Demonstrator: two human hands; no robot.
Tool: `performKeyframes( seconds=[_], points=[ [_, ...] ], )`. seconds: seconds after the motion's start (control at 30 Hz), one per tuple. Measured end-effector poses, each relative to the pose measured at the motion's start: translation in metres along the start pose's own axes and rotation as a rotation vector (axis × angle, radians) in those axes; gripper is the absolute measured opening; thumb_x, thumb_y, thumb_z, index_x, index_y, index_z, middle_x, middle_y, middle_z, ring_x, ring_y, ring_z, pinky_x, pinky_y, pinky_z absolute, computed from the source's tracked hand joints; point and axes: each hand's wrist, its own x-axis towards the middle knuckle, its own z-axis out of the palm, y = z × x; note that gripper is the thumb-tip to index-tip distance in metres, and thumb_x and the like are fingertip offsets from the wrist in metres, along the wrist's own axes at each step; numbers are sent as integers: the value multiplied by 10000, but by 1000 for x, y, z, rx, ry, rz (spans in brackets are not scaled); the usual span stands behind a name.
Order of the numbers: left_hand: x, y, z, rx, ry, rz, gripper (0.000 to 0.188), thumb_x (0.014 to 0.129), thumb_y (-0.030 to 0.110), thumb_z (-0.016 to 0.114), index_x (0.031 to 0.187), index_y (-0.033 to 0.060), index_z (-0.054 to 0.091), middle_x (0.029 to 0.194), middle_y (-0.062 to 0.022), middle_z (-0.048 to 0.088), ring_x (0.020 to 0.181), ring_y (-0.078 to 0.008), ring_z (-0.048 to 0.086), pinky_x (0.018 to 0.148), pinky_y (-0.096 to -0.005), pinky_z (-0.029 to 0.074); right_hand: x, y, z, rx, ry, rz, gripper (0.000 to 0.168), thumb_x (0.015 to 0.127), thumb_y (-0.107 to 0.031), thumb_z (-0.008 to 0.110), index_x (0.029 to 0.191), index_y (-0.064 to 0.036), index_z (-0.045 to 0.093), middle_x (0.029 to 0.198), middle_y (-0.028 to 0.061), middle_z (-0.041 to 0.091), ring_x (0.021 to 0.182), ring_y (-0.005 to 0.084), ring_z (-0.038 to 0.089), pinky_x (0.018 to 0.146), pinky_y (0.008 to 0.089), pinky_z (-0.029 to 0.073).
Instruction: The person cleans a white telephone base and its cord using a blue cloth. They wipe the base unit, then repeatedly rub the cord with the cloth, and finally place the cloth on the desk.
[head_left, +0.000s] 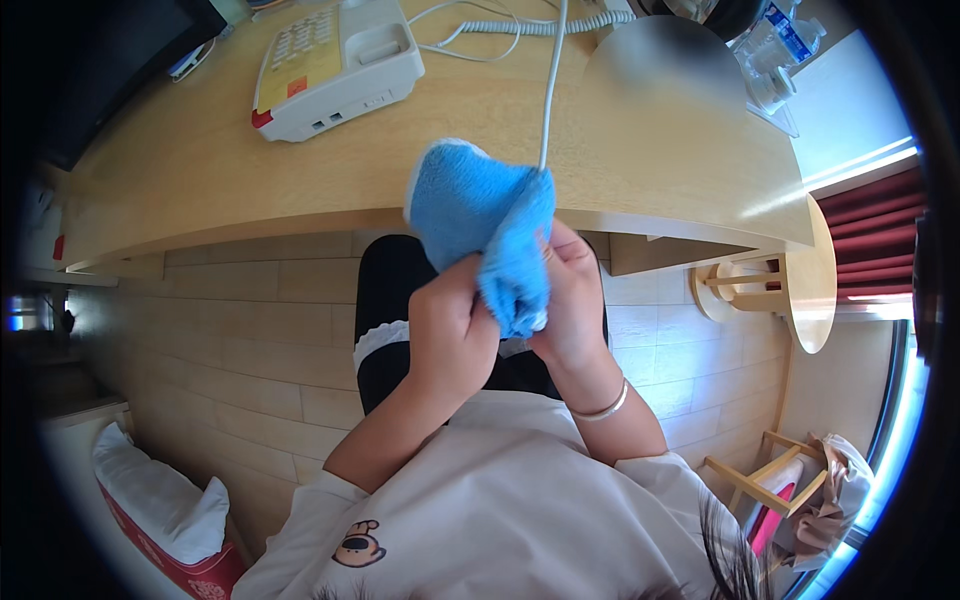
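Over my lap, just in front of the desk edge, both hands hold a blue plush cloth. My left hand grips its lower left part, fingers curled under the fabric. On the other side my right hand pinches the bunched, folded part of the same cloth. A thin white cable runs down from the top of the view and disappears into the upper right fold of the cloth. Whatever lies inside the fold is hidden. The fingertips of both hands are partly covered.
On the wooden desk stand a corded telephone base with a coiled cord, a dark monitor, and plastic bottles. A round wooden table and a wooden rack are on the right. A white pillow lies lower left.
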Motion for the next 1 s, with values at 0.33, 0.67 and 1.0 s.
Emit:
performKeyframes(
  seconds=[0.33, 0.67, 1.0],
  points=[
    [-56, -14, -48, 101, -127, 36, 128, 838, 36, 567, 714, 8, 556, 573, -51, 461, 479, -143, 408, 456, -261, 300, 84, -60, -10, 182, -37, -99, 225, 943, -151, 414, 1009, -5, 573, 907, 86, 642, 811, 149, 627, 708, 273, 536],
    [-37, -8, -50, -415, -90, -290, 203, 959, 176, 488, 862, 21, 576, 661, 25, 458, 507, -13, 356, 457, -166, 293, 82, -41, -9, 351, -238, 55, 334, 962, -270, 409, 1177, -31, 499, 1138, 103, 580, 1019, 205, 575, 823, 350, 520],
    [-13, -9, -21, -597, -175, -16, 271, 933, -12, 350, 1127, 88, 189, 850, -86, 430, 718, -120, 402, 687, -246, 359, -21, 32, -26, 108, -236, 21, 381, 939, -243, 505, 1248, -25, 463, 1133, 90, 570, 1015, 173, 550, 874, 311, 462]
  ],
)
